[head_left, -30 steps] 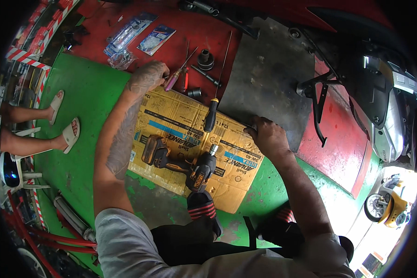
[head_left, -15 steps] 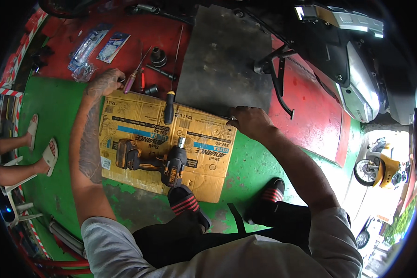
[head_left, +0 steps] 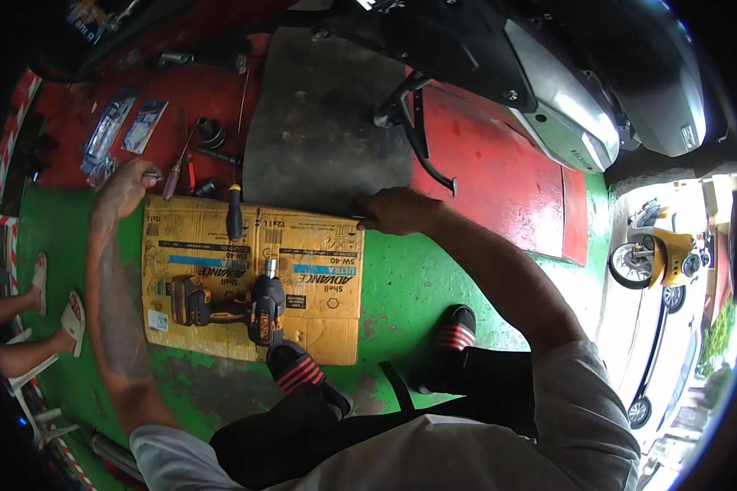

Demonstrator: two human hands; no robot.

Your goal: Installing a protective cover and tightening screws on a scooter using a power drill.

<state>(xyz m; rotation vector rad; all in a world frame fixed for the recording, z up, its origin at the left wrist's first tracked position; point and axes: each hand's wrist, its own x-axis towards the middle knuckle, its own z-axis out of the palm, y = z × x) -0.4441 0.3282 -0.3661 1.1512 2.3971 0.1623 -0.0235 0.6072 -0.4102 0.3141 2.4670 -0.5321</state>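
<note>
My left hand (head_left: 131, 186) is closed beside the back-left corner of the flattened yellow cardboard (head_left: 319, 334), with a small metallic item at its fingertips, too small to name. My right hand (head_left: 389, 209) is closed at the back-right corner; what lies in its fingers is hidden. A black-and-yellow screwdriver (head_left: 234, 211) lies across the back edge. An impact wrench (head_left: 266, 311) with a socket rests on the cardboard. A purple-handled screwdriver (head_left: 172, 182), a red-handled tool (head_left: 192, 172), dark sockets (head_left: 210, 131) and blister packs (head_left: 146, 124) lie nearest my left hand on the red mat.
A dark mat (head_left: 323, 114) lies behind the cardboard, under a black stand (head_left: 418, 139) of a motorcycle (head_left: 581, 90). A red platform (head_left: 499, 188) is at right. Another person's feet (head_left: 74, 323) and a white chair (head_left: 29, 376) are at left. A yellow scooter (head_left: 663, 262) stands outside.
The camera has turned, so the floor items appear further left in the picture and more of the motorcycle shows. My hands stay at the cardboard's back corners.
</note>
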